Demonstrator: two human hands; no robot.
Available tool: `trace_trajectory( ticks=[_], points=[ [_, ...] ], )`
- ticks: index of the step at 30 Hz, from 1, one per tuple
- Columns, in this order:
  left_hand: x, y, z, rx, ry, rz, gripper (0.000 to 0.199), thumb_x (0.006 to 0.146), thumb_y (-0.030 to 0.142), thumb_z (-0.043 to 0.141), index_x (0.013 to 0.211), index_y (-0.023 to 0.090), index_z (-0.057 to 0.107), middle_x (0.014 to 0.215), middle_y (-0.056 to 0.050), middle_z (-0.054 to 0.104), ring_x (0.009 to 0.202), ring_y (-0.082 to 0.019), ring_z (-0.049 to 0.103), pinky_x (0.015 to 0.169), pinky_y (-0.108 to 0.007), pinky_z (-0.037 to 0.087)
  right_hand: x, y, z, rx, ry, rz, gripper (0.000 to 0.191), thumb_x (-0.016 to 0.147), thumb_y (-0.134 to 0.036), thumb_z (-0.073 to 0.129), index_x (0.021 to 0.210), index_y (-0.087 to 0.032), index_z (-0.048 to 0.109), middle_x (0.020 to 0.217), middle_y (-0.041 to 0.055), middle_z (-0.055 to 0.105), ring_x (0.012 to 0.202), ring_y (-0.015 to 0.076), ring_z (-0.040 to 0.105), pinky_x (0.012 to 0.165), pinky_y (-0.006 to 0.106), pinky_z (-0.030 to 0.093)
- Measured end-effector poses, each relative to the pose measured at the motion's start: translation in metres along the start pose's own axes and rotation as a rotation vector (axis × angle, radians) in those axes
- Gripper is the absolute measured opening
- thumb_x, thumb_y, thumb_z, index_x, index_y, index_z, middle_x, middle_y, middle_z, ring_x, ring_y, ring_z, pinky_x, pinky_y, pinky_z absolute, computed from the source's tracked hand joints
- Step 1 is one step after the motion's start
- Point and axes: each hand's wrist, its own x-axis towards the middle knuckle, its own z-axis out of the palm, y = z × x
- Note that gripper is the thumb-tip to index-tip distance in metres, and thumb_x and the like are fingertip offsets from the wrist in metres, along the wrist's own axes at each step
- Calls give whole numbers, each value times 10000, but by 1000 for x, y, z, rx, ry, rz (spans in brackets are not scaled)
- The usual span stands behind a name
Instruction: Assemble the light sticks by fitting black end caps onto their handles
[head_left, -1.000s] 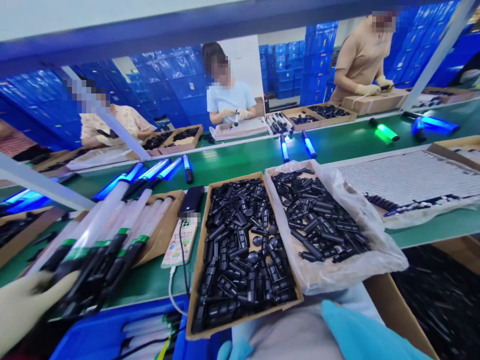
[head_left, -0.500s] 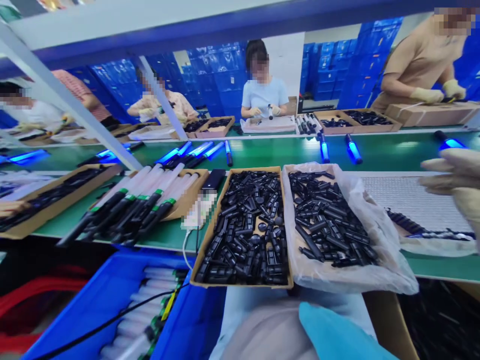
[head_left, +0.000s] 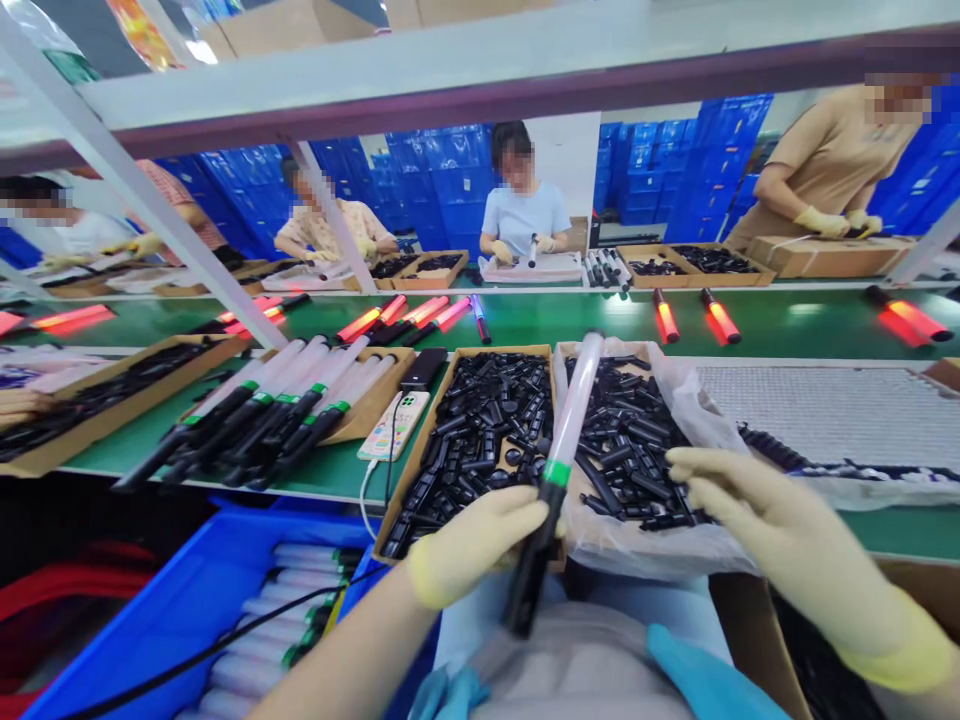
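My left hand (head_left: pixel 480 535), in a cream glove, is closed around the black handle of a light baton (head_left: pixel 576 405) with a clear tube and a green ring. The baton tilts, tube end up and away from me, in front of two boxes of black parts. My right hand (head_left: pixel 757 510), also gloved, hovers at the right side of the plastic-lined box (head_left: pixel 622 550). Its fingers are extended and apart, with nothing visible in them. Left of that box stands a cardboard box (head_left: pixel 390 520) full of small black plastic pieces.
Several finished-looking batons (head_left: pixel 289 400) lie piled at left beside a phone (head_left: pixel 394 425). A blue bin (head_left: pixel 172 590) below holds more clear tubes. Beyond, glowing batons lie on a green conveyor (head_left: pixel 592 315). Co-workers sit across it. A white grid tray (head_left: pixel 832 410) is at right.
My left hand has come into view holding the baton. A gloved hand showed at the right edge before; my right hand is now by the lined box. Conveyor lights turned from blue to mostly red.
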Motion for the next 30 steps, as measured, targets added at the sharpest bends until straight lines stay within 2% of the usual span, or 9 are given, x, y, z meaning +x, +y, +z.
trace_trajectory(
  ticks=[2, 6, 8, 10, 15, 19, 24, 26, 30],
  points=[
    [37, -2, 22, -260, -73, -8, 236, 789, 310, 714, 720, 90, 667, 459, 48, 440, 355, -28, 268, 360, -168, 96, 1, -4, 26, 30, -63, -57, 289, 932, -408, 532, 1151, -260, 648, 1120, 48, 686, 967, 200, 663, 847, 345, 562],
    [83, -1, 37, -489, -47, 15, 336, 901, 400, 548, 729, 119, 612, 510, 26, 462, 391, -56, 364, 364, -159, 235, 10, -16, 61, 58, 35, -167, 212, 950, -301, 516, 1137, -264, 608, 1096, 26, 664, 950, 160, 647, 845, 297, 547],
    [90, 2, 32, -605, -23, 24, 376, 937, 419, 478, 722, 127, 577, 511, 34, 437, 412, -63, 401, 398, -156, 317, 15, -20, 72, 75, 144, -184, 174, 946, -266, 522, 1107, -244, 586, 1043, 31, 648, 895, 149, 641, 804, 276, 543],
    [91, 7, 25, -695, 10, 33, 388, 952, 416, 446, 719, 128, 558, 521, 31, 438, 434, -69, 440, 416, -154, 354, 18, -22, 83, 82, 180, -199, 133, 942, -238, 527, 1069, -228, 565, 979, 31, 629, 829, 139, 630, 752, 258, 536],
    [89, 19, 18, -830, 56, 74, 346, 918, 425, 515, 751, 130, 585, 629, -17, 550, 617, -133, 608, 574, -212, 505, 30, -34, 111, 1, -129, -327, 74, 951, -259, 516, 957, -213, 574, 866, 25, 628, 772, 151, 627, 690, 263, 525],
    [90, 24, 23, -865, 37, 117, 351, 876, 431, 580, 715, 120, 611, 689, -59, 613, 728, -193, 659, 714, -298, 541, 43, -44, 128, -105, -133, -268, 179, 927, -286, 521, 1044, -172, 594, 976, 83, 675, 892, 212, 662, 757, 324, 540],
    [88, 23, 26, -843, 8, 101, 329, 839, 416, 627, 670, 136, 598, 698, -59, 618, 785, -218, 666, 776, -329, 529, 45, -45, 126, -124, -205, -87, 179, 825, -134, 468, 926, -174, 610, 865, 60, 671, 786, 196, 666, 685, 300, 536],
    [86, 23, 24, -796, 7, 149, 314, 833, 412, 638, 695, 132, 605, 706, -53, 609, 715, -182, 642, 677, -276, 518, 41, -43, 114, -122, -219, -43, 113, 848, -185, 490, 873, -189, 600, 796, 34, 654, 712, 177, 650, 637, 282, 528],
    [77, 25, 14, -726, 78, 229, 287, 857, 382, 624, 724, 131, 590, 637, 2, 524, 492, -71, 476, 458, -169, 386, 32, -38, 78, -76, -171, 51, 106, 911, -301, 525, 915, -221, 594, 774, -4, 648, 647, 136, 630, 593, 231, 527]
  ],
)
